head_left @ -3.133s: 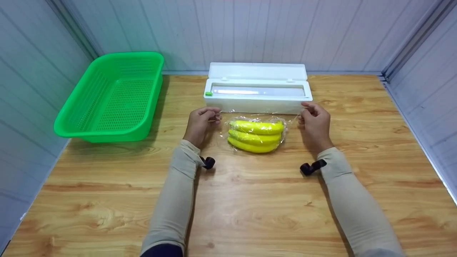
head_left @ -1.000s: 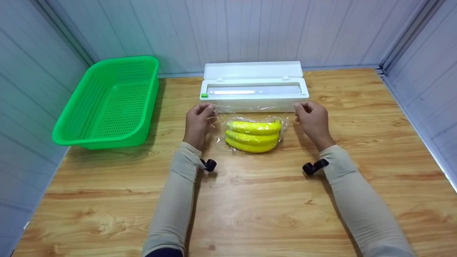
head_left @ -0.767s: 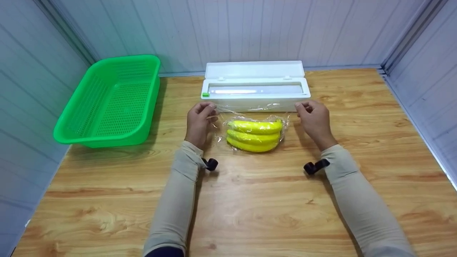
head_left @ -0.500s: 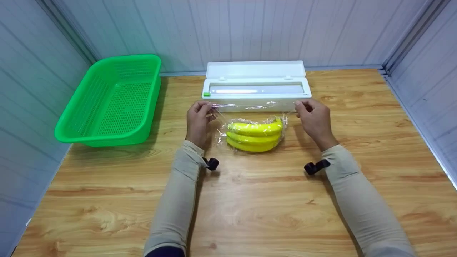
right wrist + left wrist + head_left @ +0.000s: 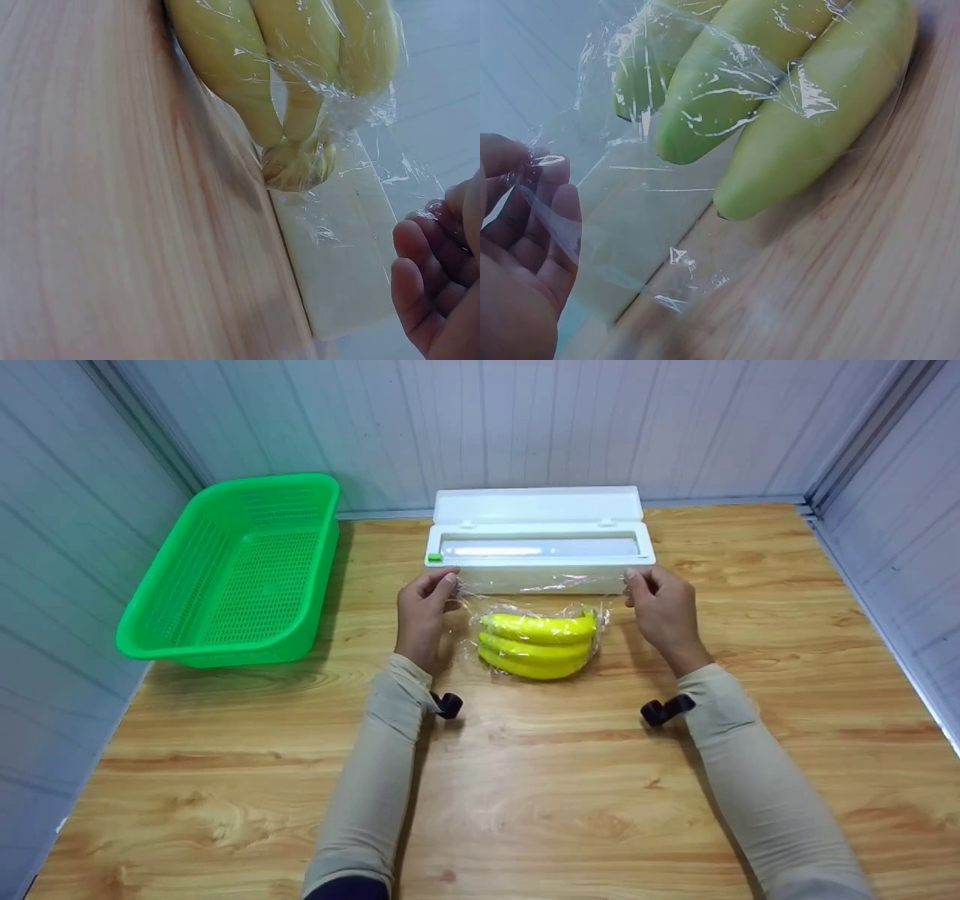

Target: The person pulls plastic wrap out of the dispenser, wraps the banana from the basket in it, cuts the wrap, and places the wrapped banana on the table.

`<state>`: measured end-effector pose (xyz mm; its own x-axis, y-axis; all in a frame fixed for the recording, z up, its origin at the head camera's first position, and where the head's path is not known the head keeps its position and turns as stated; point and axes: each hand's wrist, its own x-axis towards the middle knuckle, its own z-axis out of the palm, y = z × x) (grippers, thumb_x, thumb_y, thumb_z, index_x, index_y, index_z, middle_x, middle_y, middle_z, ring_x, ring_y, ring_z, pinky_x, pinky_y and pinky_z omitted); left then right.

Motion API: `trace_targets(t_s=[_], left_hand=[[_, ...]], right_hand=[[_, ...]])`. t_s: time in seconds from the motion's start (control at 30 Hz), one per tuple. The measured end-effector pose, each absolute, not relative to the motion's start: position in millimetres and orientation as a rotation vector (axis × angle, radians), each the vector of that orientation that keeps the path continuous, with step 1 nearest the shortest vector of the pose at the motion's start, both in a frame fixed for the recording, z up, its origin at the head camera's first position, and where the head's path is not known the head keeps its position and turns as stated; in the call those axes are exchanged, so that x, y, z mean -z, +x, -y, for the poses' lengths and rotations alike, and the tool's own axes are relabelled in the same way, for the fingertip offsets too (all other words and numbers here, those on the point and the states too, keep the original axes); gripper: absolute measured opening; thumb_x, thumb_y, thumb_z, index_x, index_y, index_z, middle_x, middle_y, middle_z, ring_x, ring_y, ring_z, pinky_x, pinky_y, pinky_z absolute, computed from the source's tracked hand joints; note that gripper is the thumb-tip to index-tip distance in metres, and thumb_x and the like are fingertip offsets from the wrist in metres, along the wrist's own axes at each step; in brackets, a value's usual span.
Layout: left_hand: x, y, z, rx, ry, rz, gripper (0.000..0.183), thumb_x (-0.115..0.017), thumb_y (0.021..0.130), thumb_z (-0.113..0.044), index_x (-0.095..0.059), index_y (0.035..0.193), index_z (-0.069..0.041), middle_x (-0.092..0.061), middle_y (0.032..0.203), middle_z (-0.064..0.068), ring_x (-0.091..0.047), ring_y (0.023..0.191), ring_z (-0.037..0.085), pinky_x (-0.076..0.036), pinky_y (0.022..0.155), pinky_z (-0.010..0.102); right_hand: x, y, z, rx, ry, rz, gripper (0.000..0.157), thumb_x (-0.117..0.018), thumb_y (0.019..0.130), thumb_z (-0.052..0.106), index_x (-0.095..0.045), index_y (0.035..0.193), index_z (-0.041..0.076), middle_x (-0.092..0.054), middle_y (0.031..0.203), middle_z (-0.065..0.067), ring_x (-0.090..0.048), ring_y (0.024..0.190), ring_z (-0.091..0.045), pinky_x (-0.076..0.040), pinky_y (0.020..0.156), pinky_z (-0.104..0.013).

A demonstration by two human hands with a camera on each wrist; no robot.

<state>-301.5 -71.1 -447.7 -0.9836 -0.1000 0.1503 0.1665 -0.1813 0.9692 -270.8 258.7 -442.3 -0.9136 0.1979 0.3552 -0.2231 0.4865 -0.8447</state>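
A bunch of yellow bananas lies on the table, covered by clear cling film. My left hand pinches the film's far left corner between thumb and fingers. At the far right corner my right hand pinches it the same way. Between the hands the film's edge is stretched in front of the white dispenser box. The left wrist view shows creased film running from the fingers over the banana tips. In the right wrist view, film gathers around the stem end.
Behind the bananas stands a white cling film dispenser, its lid raised and a green slider at its left end. A green perforated basket sits at the back left. Panelled walls bound the wooden table at the back and sides.
Compared with about three seconds ago, both hands have raised the film's far edge off the table, up in front of the dispenser. Just now the left hand shifted slightly right. The bananas stay put.
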Motion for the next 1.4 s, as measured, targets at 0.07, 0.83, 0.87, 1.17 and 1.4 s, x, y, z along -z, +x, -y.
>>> trace_targets(t_s=[0.07,0.83,0.87,1.17,1.4], left_hand=[[447,-301,72,2.295,-0.08,1.894,0.018,-0.064,0.099,-0.012,-0.073,0.11,-0.002,-0.067,0.095,0.013,-0.064,0.083,0.02,-0.057,0.077,0.036],[437,-304,63,2.375,-0.029,1.759,0.016,-0.059,0.1,-0.003,-0.065,0.114,0.002,-0.067,0.095,0.014,-0.065,0.079,0.02,-0.056,0.07,0.032],[436,-304,64,2.371,-0.038,1.766,0.016,-0.06,0.099,-0.003,-0.066,0.113,0.002,-0.067,0.095,0.014,-0.065,0.079,0.019,-0.056,0.07,0.032],[432,-304,62,2.445,-0.076,1.727,0.016,-0.07,0.093,-0.002,-0.073,0.106,0.006,-0.071,0.093,0.017,-0.067,0.078,0.02,-0.057,0.075,0.032],[432,-303,62,2.425,-0.112,1.828,0.028,-0.075,0.089,-0.003,-0.069,0.112,0.012,-0.07,0.097,0.016,-0.065,0.083,0.02,-0.055,0.081,0.033]], right_hand=[[442,-271,-258,-1.418,0.016,2.326,0.031,-0.059,0.102,0.028,-0.067,0.095,0.0,-0.066,0.084,-0.014,-0.062,0.073,-0.022,-0.045,0.057,-0.022],[438,-273,-261,-1.785,0.004,2.305,0.041,-0.06,0.101,0.034,-0.064,0.095,-0.006,-0.069,0.094,-0.018,-0.065,0.067,-0.016,-0.055,0.059,-0.028],[438,-273,-261,-1.813,0.005,2.281,0.04,-0.061,0.101,0.034,-0.065,0.095,-0.005,-0.07,0.095,-0.017,-0.065,0.066,-0.016,-0.055,0.059,-0.028],[442,-276,-267,-2.119,0.059,1.992,0.034,-0.07,0.096,0.027,-0.061,0.095,-0.006,-0.073,0.097,-0.019,-0.07,0.07,-0.022,-0.059,0.062,-0.032],[445,-277,-267,-2.181,0.108,1.912,0.032,-0.071,0.095,0.023,-0.059,0.092,-0.007,-0.072,0.09,-0.023,-0.071,0.071,-0.023,-0.059,0.064,-0.033]])
